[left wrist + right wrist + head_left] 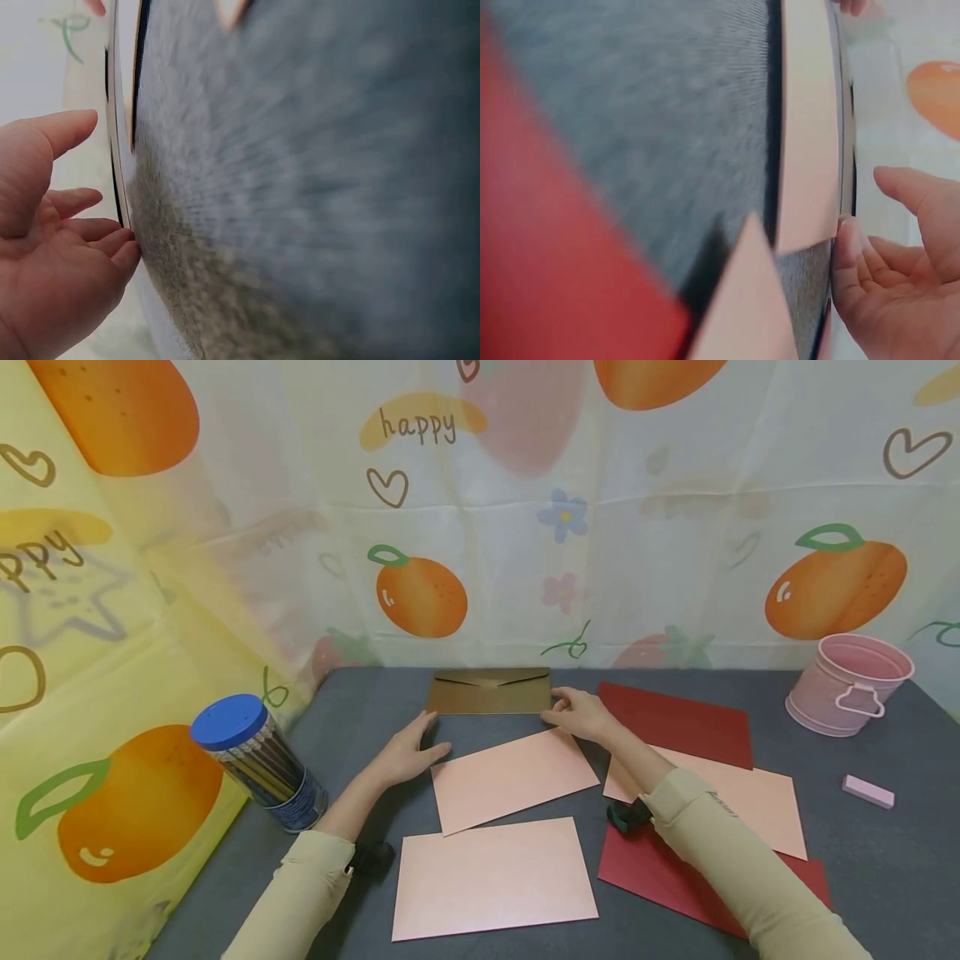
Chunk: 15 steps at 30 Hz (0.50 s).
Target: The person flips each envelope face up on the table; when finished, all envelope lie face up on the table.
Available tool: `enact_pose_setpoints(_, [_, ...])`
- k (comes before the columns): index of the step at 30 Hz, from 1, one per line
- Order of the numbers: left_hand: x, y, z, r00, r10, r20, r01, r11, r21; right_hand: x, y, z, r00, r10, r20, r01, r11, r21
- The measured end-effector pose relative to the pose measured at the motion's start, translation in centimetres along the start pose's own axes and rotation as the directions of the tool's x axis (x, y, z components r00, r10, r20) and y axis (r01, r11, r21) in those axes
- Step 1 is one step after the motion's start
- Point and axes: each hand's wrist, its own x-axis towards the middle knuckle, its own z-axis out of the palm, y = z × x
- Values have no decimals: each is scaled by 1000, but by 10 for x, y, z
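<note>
A gold envelope with its flap side up lies at the back of the table. My left hand is by its lower left corner, thumb spread from the fingers. At the envelope's right edge is my right hand, its fingers bent a little; whether they touch the edge I cannot tell. In the right wrist view this hand has its thumb apart from the fingers. A tilted pink envelope or card lies below the hands, with another pink one nearer the front.
On the right, a dark red sheet, a pink one and a second red one overlap under my right arm. Further right are a pink bucket and a small pink block. A blue-lidded tube of pencils stands left.
</note>
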Motion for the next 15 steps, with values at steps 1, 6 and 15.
enact_pose_setpoints(1, [-3, 1, 0, 1000, 10, 10, -10, 1000, -3, -3, -1, -1, 1000, -14, 4, 14, 1000, -4])
enact_pose_setpoints(6, [-19, 11, 5, 995, 87, 55, -87, 996, 7, -17, 2, -5, 994, -105, 14, 106, 993, -54])
enact_pose_setpoints(15, [-49, 29, 17, 970, 179, 166, -189, 981, 44, -46, 10, -17, 925, -331, 189, 363, 916, -174])
